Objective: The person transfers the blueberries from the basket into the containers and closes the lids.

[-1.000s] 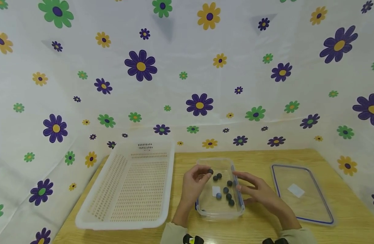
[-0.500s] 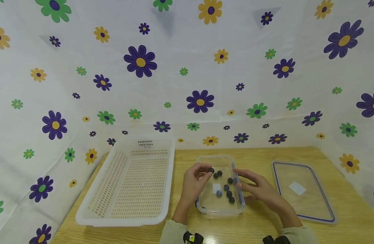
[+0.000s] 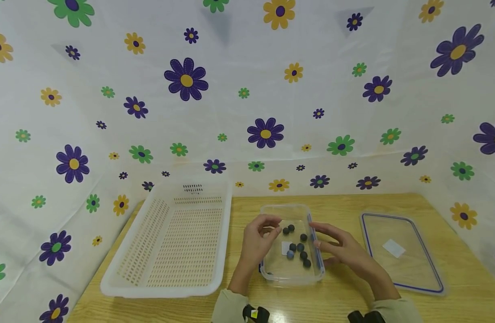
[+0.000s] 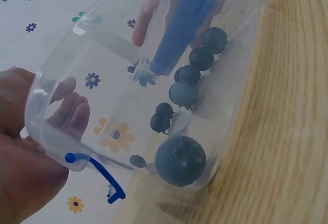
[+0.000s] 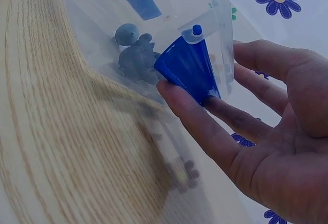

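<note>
Several dark blueberries (image 3: 303,255) lie scattered on the floor of a clear plastic box (image 3: 294,282) with blue latches. My left hand (image 3: 256,240) reaches over the box's left rim, fingers loosely bent inside. In the left wrist view, no berry shows between those fingertips (image 4: 78,114). At the opposite side, my right hand (image 3: 348,251) rests against the outer wall with extended fingers. Its fingertips touch a hanging blue latch (image 5: 189,70) in the right wrist view. One large-looking blueberry (image 4: 180,161) sits at the near end of the box.
A white perforated basket (image 3: 225,251) stands left of the box on the wooden table (image 3: 336,204). To the right lies a clear lid (image 3: 417,269) with a blue seal and a white label. Flower-printed cloth (image 3: 219,116) rises behind and at both sides.
My left fingers have let go of a blueberry, and one more now lies in the middle of the box near the white label. The right hand stays at the box's side.
</note>
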`<state>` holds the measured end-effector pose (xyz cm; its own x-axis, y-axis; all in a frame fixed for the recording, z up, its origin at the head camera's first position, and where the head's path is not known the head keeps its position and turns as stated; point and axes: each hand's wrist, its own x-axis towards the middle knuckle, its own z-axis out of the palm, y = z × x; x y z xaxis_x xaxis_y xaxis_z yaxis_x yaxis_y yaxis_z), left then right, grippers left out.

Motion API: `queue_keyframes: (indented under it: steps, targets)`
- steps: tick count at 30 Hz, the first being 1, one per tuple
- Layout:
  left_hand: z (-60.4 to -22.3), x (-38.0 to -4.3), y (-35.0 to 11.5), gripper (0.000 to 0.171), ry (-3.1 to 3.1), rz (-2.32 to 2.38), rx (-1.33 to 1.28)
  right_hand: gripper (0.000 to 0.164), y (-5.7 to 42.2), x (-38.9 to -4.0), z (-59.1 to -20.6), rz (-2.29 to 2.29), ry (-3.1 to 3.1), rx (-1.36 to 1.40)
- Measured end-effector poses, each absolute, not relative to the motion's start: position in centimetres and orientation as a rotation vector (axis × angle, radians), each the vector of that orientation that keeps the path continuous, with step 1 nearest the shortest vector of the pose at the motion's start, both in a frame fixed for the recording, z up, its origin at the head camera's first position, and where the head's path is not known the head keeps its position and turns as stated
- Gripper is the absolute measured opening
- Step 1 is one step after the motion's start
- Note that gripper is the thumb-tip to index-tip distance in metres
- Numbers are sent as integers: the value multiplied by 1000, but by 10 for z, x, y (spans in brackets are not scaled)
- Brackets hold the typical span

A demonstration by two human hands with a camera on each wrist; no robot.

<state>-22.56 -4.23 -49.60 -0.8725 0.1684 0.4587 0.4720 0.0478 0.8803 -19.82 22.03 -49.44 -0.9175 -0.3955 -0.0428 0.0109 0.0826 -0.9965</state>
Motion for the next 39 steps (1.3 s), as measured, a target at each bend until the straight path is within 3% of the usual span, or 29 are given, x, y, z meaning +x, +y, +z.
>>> queue_keyframes:
  steps: [13, 22, 34, 39]
  targets:
    - [-479, -213, -27, 18, -2216, -1778, -719, 57, 227, -196, -483, -1853, 2198, -413]
    - [-465, -188, 4, 21, -2232, -2094, -809, 59, 257, -187, -464, -1763, 2429, -420]
    - [-455, -157, 64, 43, -2349, -2223, -820, 54, 319, -168, -440, -1555, 2935, -324]
    - [-458, -149, 93, 52, -2401, -2328, -653, 56, 339, -163, -448, -1550, 3032, -148]
